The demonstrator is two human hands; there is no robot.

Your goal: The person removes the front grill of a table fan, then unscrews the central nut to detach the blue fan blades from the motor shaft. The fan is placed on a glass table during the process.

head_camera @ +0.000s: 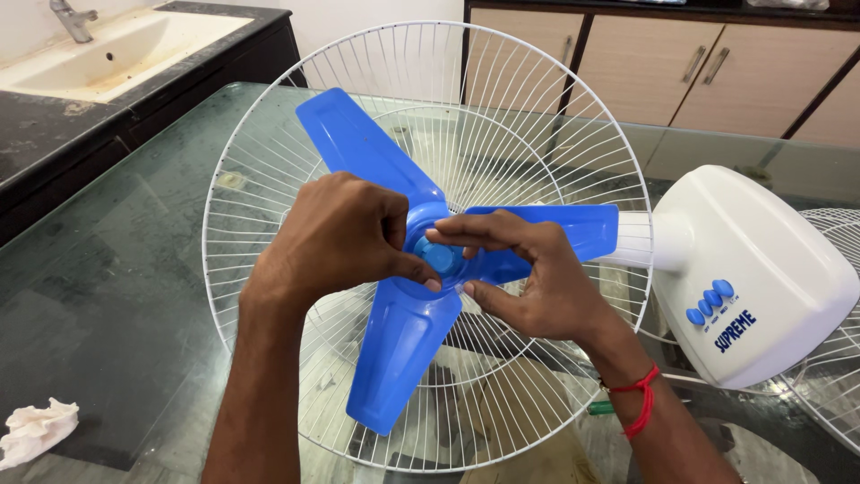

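Both hands pinch at the hub: left hand (336, 235) closed on the blue fan blade (408, 269), right hand (528, 273) gripping the small blue cap (441, 257) mid-table, over the white rear guard (269, 170) — light, slick plastic, best held at the hub.

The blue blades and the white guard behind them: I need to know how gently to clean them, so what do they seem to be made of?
The blue blades look like moulded plastic: uniform colour, smooth with a soft sheen. The white guard looks like thin metal wire with a white coating, judging by its fine, evenly bent spokes, though the core is not visible. The tabletop under them looks like glass, reflective and see-through.
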